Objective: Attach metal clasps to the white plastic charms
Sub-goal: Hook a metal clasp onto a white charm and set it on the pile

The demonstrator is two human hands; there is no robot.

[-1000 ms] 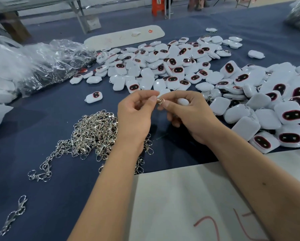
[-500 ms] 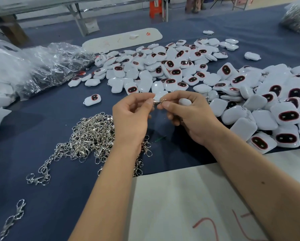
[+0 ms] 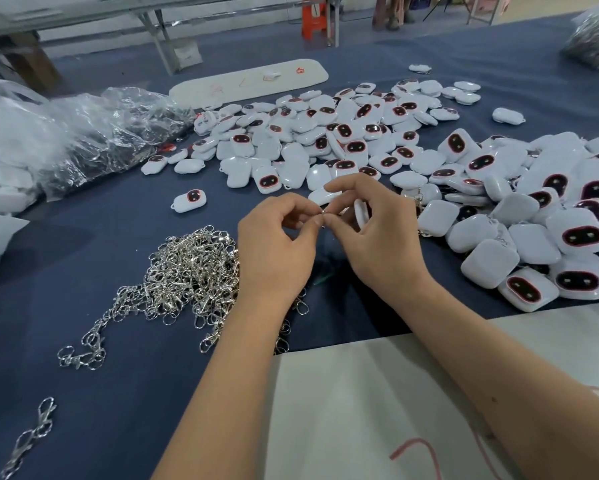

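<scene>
My left hand point(image 3: 277, 247) and my right hand point(image 3: 377, 233) meet fingertip to fingertip above the blue cloth, both pinching a small metal clasp ring point(image 3: 323, 213). My right hand also holds a white plastic charm point(image 3: 360, 213), mostly hidden behind its fingers. A heap of silver metal clasps point(image 3: 187, 268) lies just left of my left hand. White charms with dark red-rimmed faces lie in a big pile point(image 3: 326, 140) beyond my hands, and another heap of charms point(image 3: 540, 216) sits to the right.
Clear plastic bags point(image 3: 83, 140) lie at the far left. A white board point(image 3: 249, 81) lies at the back, and a white sheet with red marks point(image 3: 377, 410) covers the near edge. A lone charm point(image 3: 190, 200) and loose clasps point(image 3: 31, 438) rest on the cloth.
Both hands stay joined on the clasp. The right hand's fingers have lifted and spread a little, showing more of the charm it holds.
</scene>
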